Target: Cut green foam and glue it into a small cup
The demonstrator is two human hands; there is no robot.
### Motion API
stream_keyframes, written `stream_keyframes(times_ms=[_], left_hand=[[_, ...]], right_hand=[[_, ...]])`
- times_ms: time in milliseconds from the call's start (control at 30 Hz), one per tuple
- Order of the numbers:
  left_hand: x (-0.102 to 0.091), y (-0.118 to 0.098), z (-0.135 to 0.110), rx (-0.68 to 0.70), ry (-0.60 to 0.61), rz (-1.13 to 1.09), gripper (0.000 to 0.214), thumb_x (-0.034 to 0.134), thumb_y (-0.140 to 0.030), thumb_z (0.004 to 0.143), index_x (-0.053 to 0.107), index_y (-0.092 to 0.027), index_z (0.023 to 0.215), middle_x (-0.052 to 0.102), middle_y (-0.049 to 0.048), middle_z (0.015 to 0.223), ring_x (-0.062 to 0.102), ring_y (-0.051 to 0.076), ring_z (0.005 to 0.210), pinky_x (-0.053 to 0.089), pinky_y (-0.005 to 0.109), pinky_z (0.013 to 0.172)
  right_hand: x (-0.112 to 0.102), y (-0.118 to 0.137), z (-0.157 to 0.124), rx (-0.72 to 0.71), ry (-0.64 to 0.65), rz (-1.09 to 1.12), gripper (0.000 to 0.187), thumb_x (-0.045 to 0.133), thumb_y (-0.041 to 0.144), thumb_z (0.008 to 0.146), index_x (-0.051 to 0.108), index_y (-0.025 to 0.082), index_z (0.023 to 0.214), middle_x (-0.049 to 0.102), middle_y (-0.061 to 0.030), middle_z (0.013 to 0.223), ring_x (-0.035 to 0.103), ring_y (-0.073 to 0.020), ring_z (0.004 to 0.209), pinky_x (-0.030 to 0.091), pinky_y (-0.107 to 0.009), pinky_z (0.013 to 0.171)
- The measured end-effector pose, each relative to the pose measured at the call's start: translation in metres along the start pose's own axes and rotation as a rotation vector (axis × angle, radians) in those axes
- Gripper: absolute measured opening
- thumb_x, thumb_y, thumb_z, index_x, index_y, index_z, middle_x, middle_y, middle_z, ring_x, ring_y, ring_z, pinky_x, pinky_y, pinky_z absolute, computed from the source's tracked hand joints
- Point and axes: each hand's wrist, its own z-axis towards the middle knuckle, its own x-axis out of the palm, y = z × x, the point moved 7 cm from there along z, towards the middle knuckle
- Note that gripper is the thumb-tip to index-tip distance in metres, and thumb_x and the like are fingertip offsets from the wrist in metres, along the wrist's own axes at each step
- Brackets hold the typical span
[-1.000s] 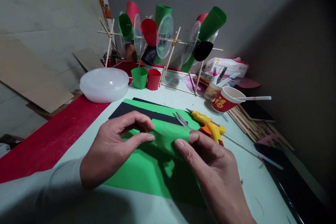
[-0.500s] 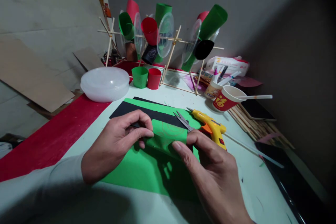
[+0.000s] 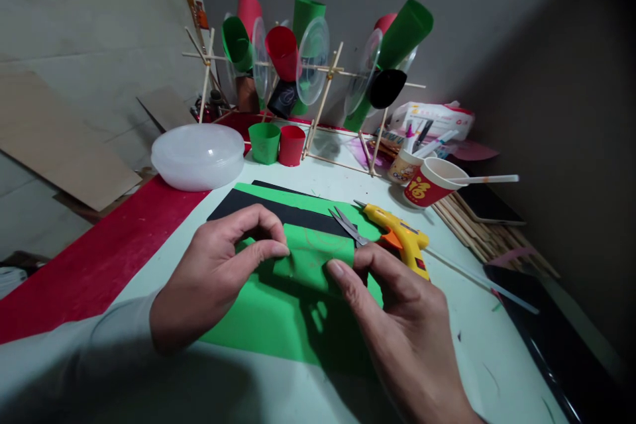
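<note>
A small curved piece of green paper with faint pencil-like lines is held up between my hands. My left hand pinches close to its left edge with thumb and forefinger. On the right edge, my right hand grips it between thumb and fingers. Beneath lie a large green sheet and a black sheet. Scissors rest just beyond my right hand, their blades apart and handles hidden. A yellow glue gun with an orange trigger lies beside them.
Behind stands a wooden stick frame bearing plastic discs and coloured paper tubes. Green and red cups stand before it. White plastic lids or bowls are stacked left. Right are a red paper cup, sticks and a dark flat object.
My left hand's fingers have shifted slightly at the paper's left edge. The view has moved a little; both hands still hold the green piece.
</note>
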Motion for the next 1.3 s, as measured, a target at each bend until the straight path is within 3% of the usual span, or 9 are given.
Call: stream_keyframes(times_ms=[200, 367, 500, 633, 800, 1000, 1133, 1300], left_hand=[[-0.001, 0.0, -0.001, -0.042, -0.032, -0.104, 0.011, 0.073, -0.023, 0.08, 0.066, -0.023, 0.071, 0.06, -0.0041, 0.069, 0.058, 0.012, 0.068, 0.047, 0.021, 0.063], [-0.001, 0.004, 0.0, -0.056, -0.033, -0.298, 0.022, 0.077, -0.018, 0.077, 0.057, -0.024, 0.086, 0.058, -0.0072, 0.077, 0.057, 0.008, 0.07, 0.045, 0.015, 0.062], [0.007, 0.013, -0.003, -0.177, 0.051, -0.464, 0.016, 0.07, -0.026, 0.088, 0.055, -0.025, 0.095, 0.058, -0.0064, 0.077, 0.053, 0.007, 0.068, 0.042, 0.014, 0.06], [0.022, 0.021, -0.01, -0.332, 0.092, -0.636, 0.032, 0.079, -0.029, 0.078, 0.054, -0.023, 0.097, 0.064, -0.0045, 0.082, 0.057, 0.009, 0.067, 0.045, 0.018, 0.059], [0.036, 0.023, -0.014, -0.397, 0.06, -0.633, 0.038, 0.085, -0.016, 0.067, 0.057, -0.022, 0.093, 0.073, -0.004, 0.083, 0.069, 0.013, 0.081, 0.051, 0.019, 0.067], [0.032, 0.019, -0.012, -0.402, 0.005, -0.672, 0.028, 0.085, -0.009, 0.062, 0.064, -0.02, 0.076, 0.072, -0.0072, 0.071, 0.067, 0.01, 0.07, 0.051, 0.015, 0.061], [0.029, 0.019, -0.012, -0.419, 0.036, -0.656, 0.02, 0.085, -0.01, 0.06, 0.068, -0.018, 0.068, 0.072, -0.0037, 0.068, 0.065, 0.012, 0.067, 0.052, 0.017, 0.057], [0.026, 0.023, -0.013, -0.407, 0.031, -0.587, 0.017, 0.085, -0.021, 0.064, 0.068, -0.017, 0.065, 0.07, -0.0006, 0.064, 0.063, 0.014, 0.062, 0.051, 0.021, 0.054]], right_hand=[[-0.002, 0.0, 0.002, 0.007, -0.029, -0.028, 0.025, 0.068, 0.032, 0.085, 0.061, 0.021, 0.063, 0.054, 0.0028, 0.056, 0.047, -0.0129, 0.051, 0.038, -0.026, 0.05], [-0.002, -0.005, 0.0, 0.032, -0.038, 0.008, 0.025, 0.068, 0.033, 0.085, 0.061, 0.022, 0.065, 0.053, 0.0034, 0.057, 0.047, -0.0124, 0.052, 0.036, -0.025, 0.049], [-0.001, -0.008, 0.002, 0.074, -0.034, 0.037, 0.025, 0.069, 0.033, 0.084, 0.059, 0.022, 0.063, 0.051, 0.0035, 0.056, 0.046, -0.0123, 0.052, 0.037, -0.025, 0.048], [-0.001, -0.009, 0.0, 0.05, -0.071, 0.055, 0.025, 0.071, 0.032, 0.083, 0.058, 0.023, 0.064, 0.05, 0.0041, 0.057, 0.046, -0.012, 0.051, 0.037, -0.025, 0.048], [0.007, -0.008, -0.008, 0.031, -0.054, 0.054, 0.026, 0.071, 0.034, 0.084, 0.056, 0.024, 0.065, 0.052, 0.0032, 0.057, 0.053, -0.0154, 0.052, 0.044, -0.029, 0.053], [0.015, -0.005, -0.011, 0.122, 0.047, 0.115, 0.025, 0.07, 0.034, 0.085, 0.058, 0.024, 0.066, 0.051, 0.0031, 0.058, 0.052, -0.0144, 0.052, 0.044, -0.028, 0.053], [0.015, -0.009, -0.012, 0.198, 0.065, 0.138, 0.025, 0.073, 0.039, 0.083, 0.061, 0.024, 0.067, 0.053, 0.0018, 0.06, 0.051, -0.015, 0.054, 0.036, -0.025, 0.044], [0.013, -0.01, -0.013, 0.202, 0.052, 0.107, 0.026, 0.074, 0.038, 0.081, 0.06, 0.023, 0.066, 0.052, 0.0021, 0.059, 0.052, -0.0148, 0.055, 0.039, -0.024, 0.046]])
